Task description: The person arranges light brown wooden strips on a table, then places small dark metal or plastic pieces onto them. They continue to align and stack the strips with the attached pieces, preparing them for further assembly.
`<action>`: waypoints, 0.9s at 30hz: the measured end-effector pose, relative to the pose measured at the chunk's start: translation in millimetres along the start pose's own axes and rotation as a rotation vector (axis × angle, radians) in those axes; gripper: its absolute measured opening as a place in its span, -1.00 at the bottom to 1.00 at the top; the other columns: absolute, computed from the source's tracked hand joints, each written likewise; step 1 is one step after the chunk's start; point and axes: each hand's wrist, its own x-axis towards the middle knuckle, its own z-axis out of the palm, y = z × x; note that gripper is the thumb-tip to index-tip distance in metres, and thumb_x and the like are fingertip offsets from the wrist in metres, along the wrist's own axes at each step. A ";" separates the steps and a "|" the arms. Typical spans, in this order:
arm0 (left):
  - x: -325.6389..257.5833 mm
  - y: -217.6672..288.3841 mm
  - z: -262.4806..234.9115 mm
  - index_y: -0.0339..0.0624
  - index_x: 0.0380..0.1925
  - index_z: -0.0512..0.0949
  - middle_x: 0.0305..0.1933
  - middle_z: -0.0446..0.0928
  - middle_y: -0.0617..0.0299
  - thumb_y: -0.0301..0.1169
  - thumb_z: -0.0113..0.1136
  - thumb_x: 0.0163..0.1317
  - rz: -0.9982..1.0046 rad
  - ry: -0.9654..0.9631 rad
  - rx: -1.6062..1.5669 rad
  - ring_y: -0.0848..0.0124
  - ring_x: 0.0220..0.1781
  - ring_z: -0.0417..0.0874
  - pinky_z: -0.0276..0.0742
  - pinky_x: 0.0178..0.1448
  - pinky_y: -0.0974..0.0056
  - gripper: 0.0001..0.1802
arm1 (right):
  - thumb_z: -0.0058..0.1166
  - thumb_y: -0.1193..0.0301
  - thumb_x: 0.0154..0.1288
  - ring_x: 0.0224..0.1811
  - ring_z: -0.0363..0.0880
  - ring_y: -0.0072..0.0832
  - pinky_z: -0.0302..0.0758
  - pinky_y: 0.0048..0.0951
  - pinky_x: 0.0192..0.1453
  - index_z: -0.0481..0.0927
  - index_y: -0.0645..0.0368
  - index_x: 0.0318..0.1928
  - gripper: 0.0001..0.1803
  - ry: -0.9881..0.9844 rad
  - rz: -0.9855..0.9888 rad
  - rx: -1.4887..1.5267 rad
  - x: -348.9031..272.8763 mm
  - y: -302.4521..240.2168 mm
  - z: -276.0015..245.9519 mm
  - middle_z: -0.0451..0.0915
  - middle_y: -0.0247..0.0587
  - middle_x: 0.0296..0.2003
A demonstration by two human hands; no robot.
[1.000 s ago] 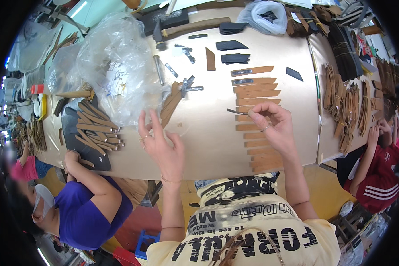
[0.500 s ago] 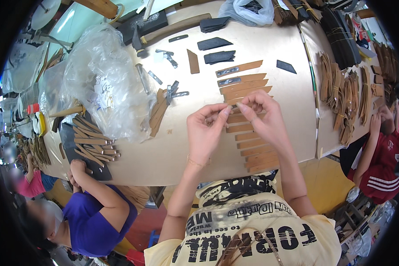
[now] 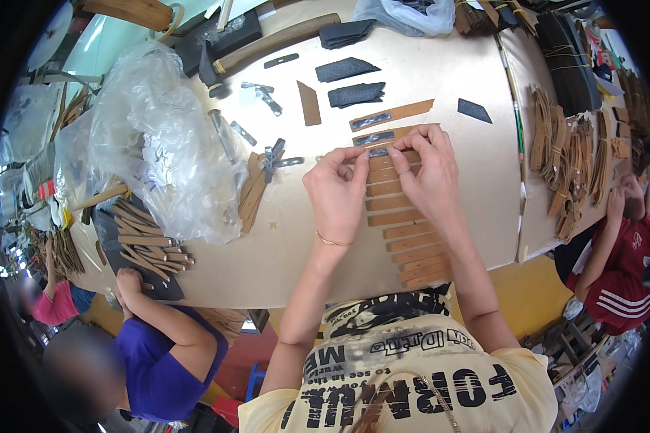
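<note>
- Strips of brown material lie in a column on the table before us.
- We hold our left hand narrow, thumb and forefinger at the left end of a small dark plate near the column's far end.
- Our right hand is narrow too, fingertips at the plate's right end; we cannot tell whether either hand grips or only presses it.
- We see two similar plates on strips just beyond.

- Pale yellow, short-sleeved shirt with bold black lettering
- Gold-toned chain across the shirt
- Thin gold-toned bracelet just below the left hand
- Slim ring on the right hand
</note>
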 end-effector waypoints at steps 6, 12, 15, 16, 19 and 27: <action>-0.3 -1.5 3.5 -0.40 -0.34 0.71 -0.63 0.59 0.25 -0.52 0.38 0.16 0.015 0.015 0.022 0.69 -0.66 0.36 0.27 -0.56 0.47 -0.87 | 0.28 0.51 0.15 -0.15 0.45 -0.21 0.41 -0.23 -0.03 0.62 0.25 -0.32 -0.88 0.019 -0.028 -0.026 1.0 0.9 2.8 0.48 -0.17 -0.23; -2.9 -3.5 6.0 -0.41 -0.34 0.70 -0.61 0.59 0.24 -0.54 0.38 0.17 0.087 0.039 0.031 0.68 -0.66 0.35 0.27 -0.55 0.46 -0.88 | 0.29 0.51 0.16 -0.11 0.47 -0.21 0.42 -0.24 0.00 0.62 0.27 -0.31 -0.87 -0.001 -0.015 -0.032 0.5 1.4 1.5 0.49 -0.15 -0.22; -3.1 -3.8 7.1 -0.41 -0.34 0.70 -0.59 0.59 0.23 -0.54 0.37 0.17 0.104 0.045 0.040 0.67 -0.66 0.34 0.27 -0.55 0.45 -0.89 | 0.28 0.52 0.14 -0.13 0.46 -0.21 0.41 -0.23 -0.02 0.62 0.26 -0.31 -0.88 0.010 -0.031 -0.025 0.8 1.5 2.0 0.49 -0.16 -0.22; -3.2 -3.8 7.6 -0.41 -0.34 0.70 -0.59 0.59 0.23 -0.55 0.38 0.17 0.110 0.048 0.048 0.66 -0.66 0.34 0.27 -0.55 0.45 -0.89 | 0.28 0.53 0.13 -0.16 0.45 -0.21 0.40 -0.22 -0.04 0.62 0.24 -0.32 -0.88 0.019 -0.045 -0.019 1.0 1.7 2.3 0.48 -0.17 -0.23; -3.5 -3.7 8.9 -0.40 -0.33 0.70 -0.58 0.60 0.21 -0.55 0.38 0.15 0.137 0.064 0.068 0.65 -0.65 0.34 0.28 -0.55 0.44 -0.89 | 0.28 0.52 0.14 -0.16 0.45 -0.21 0.39 -0.22 -0.04 0.62 0.24 -0.32 -0.88 0.020 -0.045 -0.028 0.5 2.6 3.0 0.48 -0.17 -0.22; -10.2 -13.2 13.7 -0.33 -0.19 0.66 -0.31 0.58 0.18 -0.60 0.31 0.18 0.244 0.105 0.167 0.57 -0.62 0.40 0.34 -0.53 0.40 -0.82 | 0.30 0.48 0.13 -0.15 0.46 -0.23 0.38 -0.22 -0.04 0.63 0.21 -0.31 -0.87 0.044 -0.067 -0.058 -1.8 5.4 6.3 0.48 -0.20 -0.21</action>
